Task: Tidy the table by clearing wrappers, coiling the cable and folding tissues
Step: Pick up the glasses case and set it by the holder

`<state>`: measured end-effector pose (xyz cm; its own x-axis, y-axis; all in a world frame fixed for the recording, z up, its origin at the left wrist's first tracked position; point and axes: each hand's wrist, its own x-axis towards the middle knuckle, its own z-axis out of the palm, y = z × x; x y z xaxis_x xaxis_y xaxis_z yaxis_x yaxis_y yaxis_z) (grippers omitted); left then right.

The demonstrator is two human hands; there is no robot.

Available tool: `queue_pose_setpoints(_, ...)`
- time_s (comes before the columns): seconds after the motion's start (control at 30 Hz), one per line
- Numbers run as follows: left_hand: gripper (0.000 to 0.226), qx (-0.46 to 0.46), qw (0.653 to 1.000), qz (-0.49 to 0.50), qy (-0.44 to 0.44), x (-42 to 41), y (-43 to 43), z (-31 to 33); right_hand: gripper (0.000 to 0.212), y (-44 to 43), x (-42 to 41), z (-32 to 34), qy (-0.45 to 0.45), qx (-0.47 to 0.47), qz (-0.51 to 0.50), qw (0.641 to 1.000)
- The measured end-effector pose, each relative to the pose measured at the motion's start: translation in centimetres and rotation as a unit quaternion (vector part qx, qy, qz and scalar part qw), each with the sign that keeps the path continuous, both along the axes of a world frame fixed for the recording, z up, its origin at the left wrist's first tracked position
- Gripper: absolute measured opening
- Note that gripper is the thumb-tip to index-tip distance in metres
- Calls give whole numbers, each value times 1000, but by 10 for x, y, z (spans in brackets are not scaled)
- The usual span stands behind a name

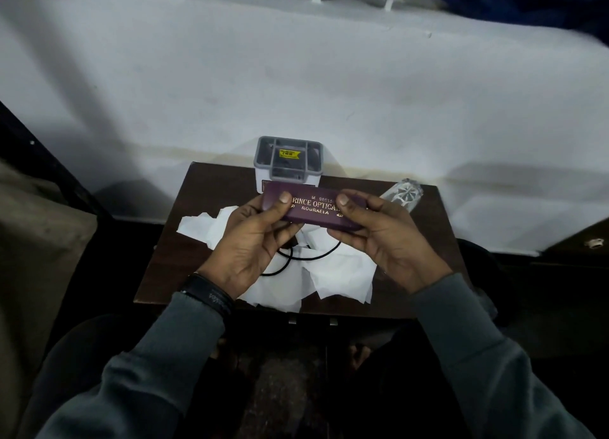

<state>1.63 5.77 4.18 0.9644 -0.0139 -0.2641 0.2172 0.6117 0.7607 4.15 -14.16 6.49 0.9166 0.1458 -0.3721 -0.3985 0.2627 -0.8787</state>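
Above the table (pixel 204 188), the left hand (pixel 253 240) and right hand (pixel 385 237) each pinch an end of a maroon spectacle case (pixel 313 207); tissues (pixel 342 280) and a black cable (pixel 313 258) lie underneath.

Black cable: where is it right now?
Head view: the black cable lies uncoiled on the white tissues at the middle of the table, partly hidden beneath the left hand and right hand, which hold the maroon spectacle case.

Grey sleeves (pixel 184 343), black wristband (pixel 211 298)
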Motion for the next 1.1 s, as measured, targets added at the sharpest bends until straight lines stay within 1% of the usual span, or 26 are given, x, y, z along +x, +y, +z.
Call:
queue_pose_setpoints(0.1, 29, 0, 1000, 1, 2, 1, 1, -1, 38, 3, 0, 2, 1, -7, 1, 1000)
queue_pose_setpoints(0.17, 25, 2, 1000, 2, 6, 1, 2, -1, 41, 4, 0, 2, -6, -22, 8, 1000)
queue_pose_setpoints(0.2, 24, 5, 1000, 6, 7, 1, 2, -1, 48, 5, 0, 2, -25, -56, 21, 998)
queue_pose_setpoints(0.23, 23, 7, 1000, 10, 9, 0, 4, 0, 59, 7, -1, 1, -69, -123, 44, 989)
queue_pose_setpoints(0.27, 22, 13, 1000, 15, 8, -1, 7, 0, 72, 9, -1, 2, -141, -215, 75, 963)
queue_pose_setpoints(0.3, 21, 16, 1000, 21, 9, -1, 8, 2, 80, 12, 0, 4, -227, -309, 112, 917)
queue_pose_setpoints(0.33, 21, 20, 999, 31, 9, -2, 11, 2, 82, 18, 2, 5, -311, -387, 154, 855)
queue_pose_setpoints(0.37, 22, 21, 999, 45, 9, -3, 14, 2, 79, 26, 6, 6, -378, -442, 188, 791)
queue_pose_setpoints(0.4, 23, 22, 998, 61, 10, -3, 17, 1, 74, 35, 11, 8, -422, -475, 208, 744)
queue_pose_setpoints(0.43, 24, 19, 997, 76, 9, -2, 20, 1, 69, 44, 16, 10, -447, -489, 219, 716)
queue_pose_setpoints(0.47, 24, 19, 996, 92, 9, -2, 22, 1, 65, 52, 21, 12, -458, -495, 224, 703)
queue_pose_setpoints(0.6, 31, 6, 985, 170, 16, 2, 38, 4, 58, 82, 40, 18, -468, -493, 249, 690)
queue_pose_setpoints(0.63, 29, 15, 982, 185, 22, 2, 42, 4, 57, 89, 46, 20, -468, -496, 252, 687)
queue_pose_setpoints(0.7, 18, 66, 977, 197, 39, 1, 49, 4, 53, 105, 61, 22, -470, -496, 255, 684)
queue_pose_setpoints(0.77, 28, 94, 973, 199, 68, 0, 56, 1, 50, 125, 79, 25, -466, -500, 257, 683)
queue_pose_setpoints(0.8, 36, 88, 969, 212, 94, 0, 59, -2, 49, 135, 88, 26, -469, -506, 258, 677)
queue_pose_setpoints(0.83, 36, 76, 965, 225, 116, -1, 63, -4, 48, 147, 99, 27, -473, -512, 263, 667)
queue_pose_setpoints(0.87, 30, 76, 960, 236, 129, 0, 66, -8, 47, 159, 109, 27, -477, -516, 271, 657)
queue_pose_setpoints(0.93, 16, 137, 949, 243, 145, 4, 69, -18, 45, 183, 129, 22, -478, -531, 292, 636)
queue_pose_setpoints(1.0, 24, 207, 939, 232, 144, 5, 67, -21, 49, 202, 147, 12, -463, -556, 311, 616)
queue_pose_setpoints(1.07, 30, 227, 938, 217, 145, 6, 63, -20, 52, 216, 161, -1, -445, -578, 325, 603)
queue_pose_setpoints(1.1, 29, 228, 939, 211, 145, 7, 61, -19, 53, 221, 167, -8, -436, -587, 330, 597)
